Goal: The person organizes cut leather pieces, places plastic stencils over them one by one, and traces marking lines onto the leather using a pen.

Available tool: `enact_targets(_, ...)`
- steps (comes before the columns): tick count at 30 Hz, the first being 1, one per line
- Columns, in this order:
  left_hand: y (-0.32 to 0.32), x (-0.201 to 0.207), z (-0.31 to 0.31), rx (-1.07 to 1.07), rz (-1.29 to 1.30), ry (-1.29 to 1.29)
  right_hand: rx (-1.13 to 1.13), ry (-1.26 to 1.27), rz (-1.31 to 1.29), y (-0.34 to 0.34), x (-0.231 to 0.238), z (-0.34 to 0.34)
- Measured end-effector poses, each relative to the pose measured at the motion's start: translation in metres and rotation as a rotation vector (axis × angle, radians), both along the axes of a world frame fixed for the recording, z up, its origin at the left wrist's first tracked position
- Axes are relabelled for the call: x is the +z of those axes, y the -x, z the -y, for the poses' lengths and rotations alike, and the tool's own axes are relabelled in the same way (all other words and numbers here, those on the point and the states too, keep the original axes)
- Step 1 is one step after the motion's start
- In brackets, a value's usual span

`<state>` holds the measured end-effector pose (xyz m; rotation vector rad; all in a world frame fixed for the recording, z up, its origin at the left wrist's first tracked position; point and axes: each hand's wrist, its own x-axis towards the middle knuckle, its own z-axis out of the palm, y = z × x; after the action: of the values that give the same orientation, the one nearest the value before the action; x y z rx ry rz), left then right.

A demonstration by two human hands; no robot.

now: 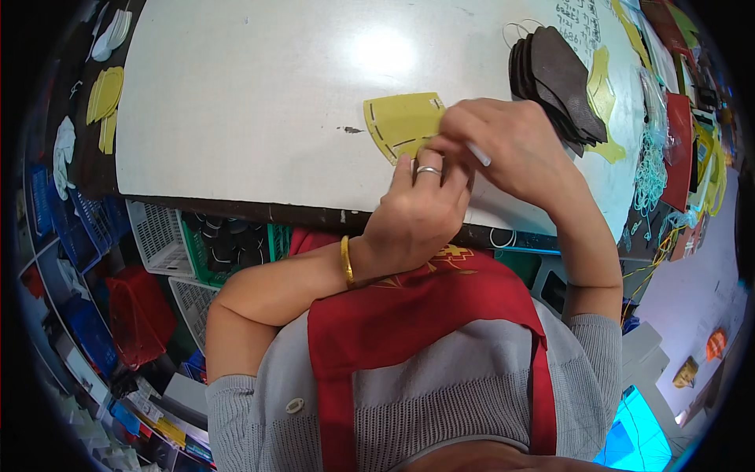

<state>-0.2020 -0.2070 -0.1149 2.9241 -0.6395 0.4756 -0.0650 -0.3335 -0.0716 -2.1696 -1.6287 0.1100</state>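
The left hand [417, 216] lies at the near edge of the white desk [259, 102], fingers pressed down on the lower right corner of a yellow template [401, 122]. A ring [429, 170] sits on one finger and a gold bangle [346, 259] circles the wrist. The template is a flat, fan-shaped piece with dashed slots along its edges; it lies on the desk just left of both hands, its right part hidden under them.

The right hand [507, 141] is closed around a white pen [478, 154], whose end sticks out between the fingers. This hand rests over the template's right edge, touching the left hand's fingertips. Where the pen tip meets the surface cannot be seen.

Just beyond the right hand, a stack of dark brown leather pieces [554, 82] fans out on the desk, with more yellow templates [604, 102] lying under and beside it. A tangle of pale green cord [651, 169] lies further right, next to red sheets [680, 145].

On the far left, past the desk's edge, yellow cutouts [104, 98] and white cutouts [110, 35] rest on a dark surface. Under the desk stand a white crate [160, 236], a green crate [220, 252] and a red basket [134, 315]. The person wears a red apron [409, 315] over a grey knit top [440, 393].
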Motion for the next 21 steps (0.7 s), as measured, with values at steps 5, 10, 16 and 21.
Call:
enact_targets(5, -0.009, 0.004, 0.004, 0.057, 0.073, -0.127, -0.264, -0.06, -0.177, -0.011, 0.01, 0.028)
enact_targets(10, -0.021, 0.013, 0.012, 0.077, 0.033, -0.184, -0.313, -0.062, -0.39, -0.021, -0.013, 0.016)
enact_targets(16, -0.021, 0.016, 0.019, 0.116, -0.026, -0.213, -0.258, 0.026, -0.143, -0.018, -0.007, 0.016)
enact_targets(21, -0.023, 0.016, 0.019, 0.156, -0.026, -0.254, -0.266, 0.015, -0.02, -0.022, -0.007, 0.058)
